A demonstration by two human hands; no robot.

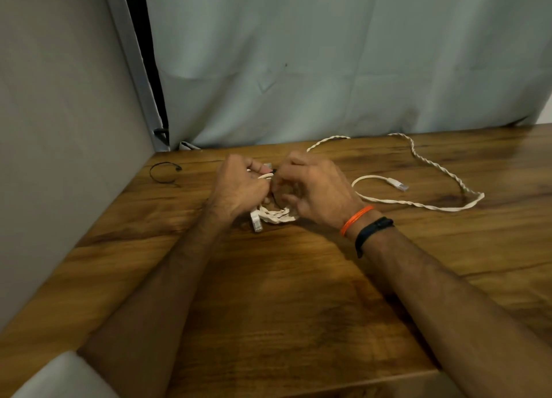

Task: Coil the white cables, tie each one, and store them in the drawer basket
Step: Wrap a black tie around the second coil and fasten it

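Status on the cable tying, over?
Left hand and right hand both closed on the coil, tying. Second cable loose on the table, right. Spare tie left. Nothing in the way.

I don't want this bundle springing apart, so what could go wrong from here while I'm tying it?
1. The coiled cable is pinched between the left hand and right hand; easing either grip before the tie closes could let the loops spring open.
2. Its connector sticks out below the left hand and might snag.
3. The second cable lies loose beside the right forearm and could get dragged along.
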